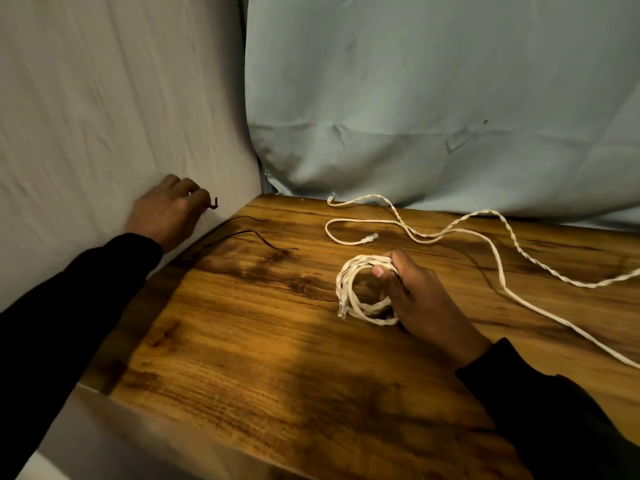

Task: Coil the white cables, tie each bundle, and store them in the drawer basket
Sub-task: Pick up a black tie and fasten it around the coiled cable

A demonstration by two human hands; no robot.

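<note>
My right hand (420,296) grips a coiled white cable bundle (356,289) that rests on the wooden table (242,341); a clear plug hangs at the coil's lower left. My left hand (166,211) is raised at the table's far left corner and pinches a short dark twist tie (213,203) between its fingertips. Loose white cables (450,230) lie uncoiled across the right back of the table, one twisted, with plugs near the back edge. No drawer basket shows in this view.
Thin dark wire ties (263,239) lie on the table near the left corner. Grey and pale blue cloth sheets (415,98) hang behind and to the left of the table. The table's front edge runs diagonally at lower left.
</note>
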